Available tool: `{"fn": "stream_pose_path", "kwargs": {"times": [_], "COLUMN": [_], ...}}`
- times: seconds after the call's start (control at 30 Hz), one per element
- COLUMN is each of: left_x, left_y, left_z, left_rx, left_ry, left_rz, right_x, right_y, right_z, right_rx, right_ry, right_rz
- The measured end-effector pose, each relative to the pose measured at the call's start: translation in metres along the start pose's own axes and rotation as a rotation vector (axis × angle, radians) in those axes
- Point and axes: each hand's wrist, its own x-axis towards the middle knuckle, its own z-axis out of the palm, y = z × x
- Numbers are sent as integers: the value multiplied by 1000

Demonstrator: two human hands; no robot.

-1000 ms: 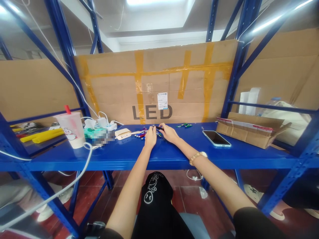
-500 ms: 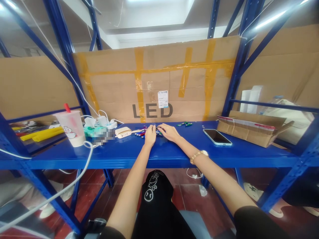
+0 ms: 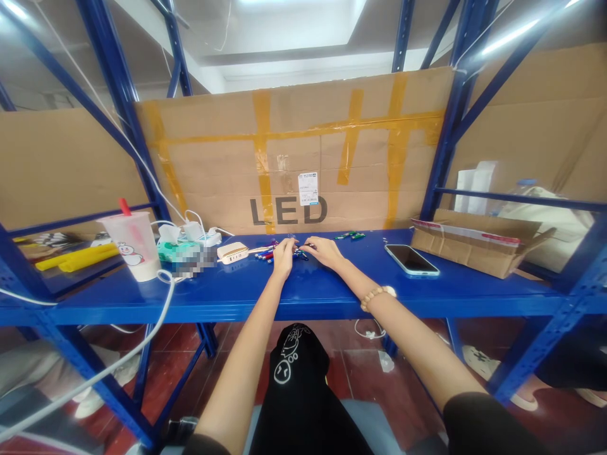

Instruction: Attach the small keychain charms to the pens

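Black short sleeves, black clothing with white doodles, tan beaded bracelet

Head-worn view, facing forward and down, toward left hand, right hand

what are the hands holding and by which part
Cannot be told: the left hand and right hand rest among small coloured items on the blue shelf, and any hold is too small to see.

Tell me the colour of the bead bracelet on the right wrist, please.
The bead bracelet is light tan with one white piece; it shows best in the head view.
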Motion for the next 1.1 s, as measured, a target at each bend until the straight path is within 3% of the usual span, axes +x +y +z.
{"fn": "stream_pose_path", "kwargs": {"times": [0.3, 0.53, 0.83, 1.1], "left_x": [5, 7, 6, 2], "left_y": [-5, -7, -7, 1], "left_z": [2, 4, 2, -2], "left_rx": [-211, -204, -207, -276], "left_ry": [-56, -121, -119, -147], "left_rz": [-148, -305, -284, -313], "right_x": [1, 1, 1, 3], "right_y": [2, 3, 9, 17], "right_z": [2, 2, 5, 14], "right_rx": [1, 59, 163, 556], "right_ry": [3, 5, -65, -224], "right_rz": [8, 44, 42, 128]}}
